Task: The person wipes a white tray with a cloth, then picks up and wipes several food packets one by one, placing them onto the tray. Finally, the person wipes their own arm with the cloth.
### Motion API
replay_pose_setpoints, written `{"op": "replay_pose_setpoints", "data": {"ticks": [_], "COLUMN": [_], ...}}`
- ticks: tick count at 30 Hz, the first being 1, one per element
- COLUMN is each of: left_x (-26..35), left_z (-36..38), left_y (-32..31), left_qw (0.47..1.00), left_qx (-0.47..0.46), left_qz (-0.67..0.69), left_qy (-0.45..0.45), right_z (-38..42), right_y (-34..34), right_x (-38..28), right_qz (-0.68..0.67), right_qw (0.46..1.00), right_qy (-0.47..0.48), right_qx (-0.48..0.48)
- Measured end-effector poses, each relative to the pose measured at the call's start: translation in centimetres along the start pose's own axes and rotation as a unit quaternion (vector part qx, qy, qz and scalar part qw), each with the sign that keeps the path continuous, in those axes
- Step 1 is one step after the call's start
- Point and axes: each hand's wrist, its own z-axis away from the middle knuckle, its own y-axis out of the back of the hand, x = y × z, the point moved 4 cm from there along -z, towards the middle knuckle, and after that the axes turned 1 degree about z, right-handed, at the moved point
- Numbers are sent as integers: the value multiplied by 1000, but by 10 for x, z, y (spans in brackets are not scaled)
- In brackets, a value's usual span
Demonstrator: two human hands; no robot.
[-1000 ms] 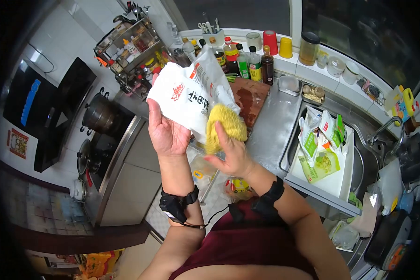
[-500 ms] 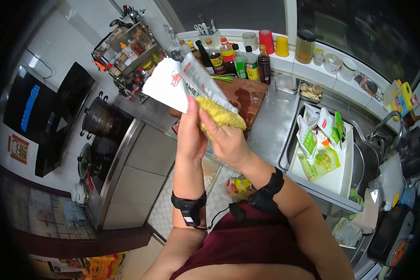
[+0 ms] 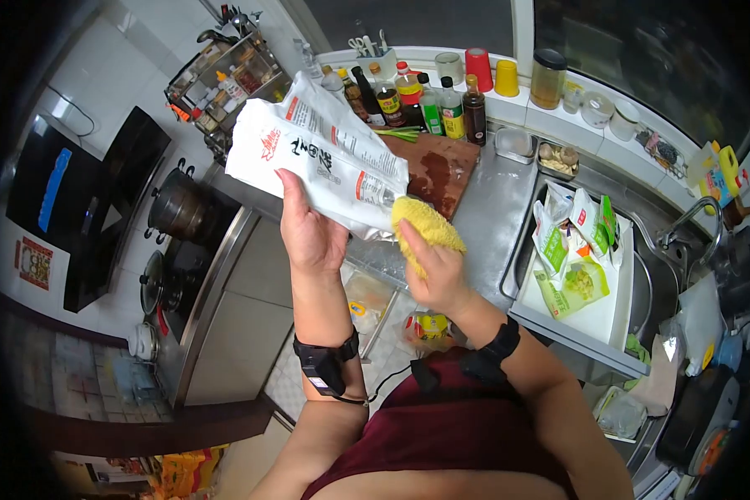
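Observation:
My left hand [image 3: 315,229] holds up a white printed plastic food bag [image 3: 308,158], its thumb over the front and the other fingers hidden behind. Red and black lettering shows on the bag's face. In my right hand [image 3: 438,271] is a yellow cloth [image 3: 425,227], bunched and pressed against the bag's lower right end. Both hands are above the counter's front edge. Behind the bag lies a wet wooden cutting board [image 3: 446,171] with green onion stalks [image 3: 398,133] at its far side.
Sauce bottles [image 3: 452,108] line the back of the counter. To the right, a white tray [image 3: 550,312] with several food packets rests over the sink [image 3: 642,292]. A pot [image 3: 177,204] stands on the stove at left. An open drawer [image 3: 371,304] is below.
The bag has turned and opened out flat, its printed face now toward me. My left hand moved left; my right hand with the cloth moved right and down along the bag.

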Motion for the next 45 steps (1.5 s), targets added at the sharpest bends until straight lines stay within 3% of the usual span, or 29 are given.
{"op": "replay_pose_setpoints", "data": {"ticks": [2, 3, 6, 11, 14, 23, 27, 31, 34, 37, 41, 45], "left_x": [-5, -8, -10, 6, 5, 1, 9, 23, 25, 29, 21, -3], "left_z": [2, 3, 5, 7, 8, 18, 21, 26, 21, 19, 18, 23], "left_y": [-4, -7, -5, -6, -5, -12, -12, -12, -7, 1, 6, 8], "left_qw": [1000, 1000, 1000, 999, 999, 995, 999, 998, 999, 998, 999, 992], "left_qx": [14, 19, 7, -8, 5, -4, 12, -36, 18, -25, -7, -83], "left_qz": [0, 1, -10, -1, -14, -92, -20, 44, 32, 56, 52, 71], "left_qy": [-6, -8, 10, -42, -47, -35, -42, -10, -36, -35, -5, 68], "right_z": [-14, -20, -21, 16, 14, -44, -37, -8, 1, 8, -5, -54], "right_y": [5, 4, -10, -18, -21, -18, -13, -13, -11, 4, 17, 15], "right_x": [-26, -37, -39, -11, -20, -40, -29, -4, -3, 4, -7, -38], "right_qz": [-23, 6, -23, 21, 14, -20, 21, 62, 62, 3, -76, -71], "right_qw": [995, 990, 993, 994, 997, 993, 993, 994, 993, 998, 991, 983], "right_qy": [92, 135, 108, 67, 55, 111, 107, 80, 72, 59, 106, 166], "right_qx": [18, -33, -31, -89, -55, -19, -33, -48, -64, -34, -2, -12]}}
